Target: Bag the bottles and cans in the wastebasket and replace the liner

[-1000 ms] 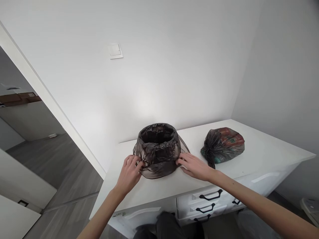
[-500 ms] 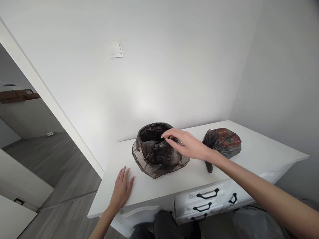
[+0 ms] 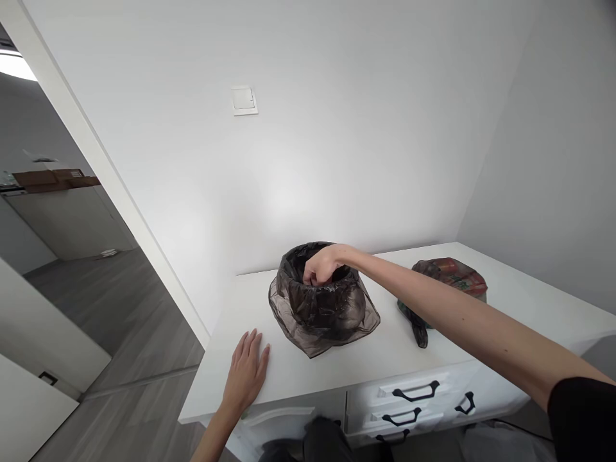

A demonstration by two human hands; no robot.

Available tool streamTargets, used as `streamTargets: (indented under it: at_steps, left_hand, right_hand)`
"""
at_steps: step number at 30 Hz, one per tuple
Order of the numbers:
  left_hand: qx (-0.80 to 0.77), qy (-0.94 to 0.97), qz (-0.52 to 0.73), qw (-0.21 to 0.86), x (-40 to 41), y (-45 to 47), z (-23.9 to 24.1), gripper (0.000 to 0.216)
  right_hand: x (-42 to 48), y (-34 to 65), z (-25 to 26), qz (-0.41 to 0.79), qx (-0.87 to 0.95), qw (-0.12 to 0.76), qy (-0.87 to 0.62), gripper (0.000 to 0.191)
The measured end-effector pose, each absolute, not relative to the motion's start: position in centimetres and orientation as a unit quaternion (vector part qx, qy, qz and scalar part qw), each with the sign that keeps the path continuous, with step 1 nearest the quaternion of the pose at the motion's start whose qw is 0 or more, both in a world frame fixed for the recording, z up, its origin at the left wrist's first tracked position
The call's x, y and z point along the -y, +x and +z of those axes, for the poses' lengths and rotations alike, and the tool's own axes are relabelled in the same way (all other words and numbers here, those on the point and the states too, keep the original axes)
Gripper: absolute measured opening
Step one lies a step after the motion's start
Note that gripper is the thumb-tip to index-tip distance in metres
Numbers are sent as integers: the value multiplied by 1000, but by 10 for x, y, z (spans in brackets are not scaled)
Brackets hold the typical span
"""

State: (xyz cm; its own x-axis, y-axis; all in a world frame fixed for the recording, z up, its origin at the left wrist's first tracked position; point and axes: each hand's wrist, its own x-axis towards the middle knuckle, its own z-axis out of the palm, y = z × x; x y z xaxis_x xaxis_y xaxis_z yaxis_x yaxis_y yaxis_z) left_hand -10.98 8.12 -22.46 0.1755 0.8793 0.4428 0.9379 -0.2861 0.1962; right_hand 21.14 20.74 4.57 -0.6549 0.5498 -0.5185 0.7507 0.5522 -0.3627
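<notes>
Your right hand (image 3: 321, 264) sits at the mouth of the small round bin (image 3: 339, 300), a little right of the frame's centre, with the wrist bent and the fingers curled down together into the opening. The fingertips are hidden by the dark plastic liner (image 3: 314, 335), so you cannot tell whether they are pinching it or only pressing against it. The liner covers the bin's inside, folds over the rim and spreads out as a loose, see-through skirt on the white counter (image 3: 337, 369) around the bin's base. Your left hand (image 3: 248, 372) lies flat on the counter at lower centre-left, fingers spread apart and holding nothing, near the liner's edge but not touching it. Further right, partly behind your right forearm, a tied bag (image 3: 452, 277) with coloured packaging showing through it rests on the same counter, well apart from the bin. Below the counter's front edge are white drawers (image 3: 409, 401) with black handles. A light switch (image 3: 244, 101) is on the wall (image 3: 360, 128) above.
</notes>
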Motion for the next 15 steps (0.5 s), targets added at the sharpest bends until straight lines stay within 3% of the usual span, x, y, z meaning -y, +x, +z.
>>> streamTargets:
  at_steps: [4, 9, 15]
  left_hand:
    - [595, -766, -235, 58, -81, -110, -225, 56]
    - [594, -765, -244, 50, -82, -109, -227, 54]
    - [574, -750, -327, 0, -79, -103, -211, 50]
  right_hand:
    - [-201, 196, 34, -191, -883, 151, 402, 38]
    - [-191, 204, 39, -167, -893, 119, 402, 38]
    - [-157, 237, 56, -184, -896, -115, 387, 28]
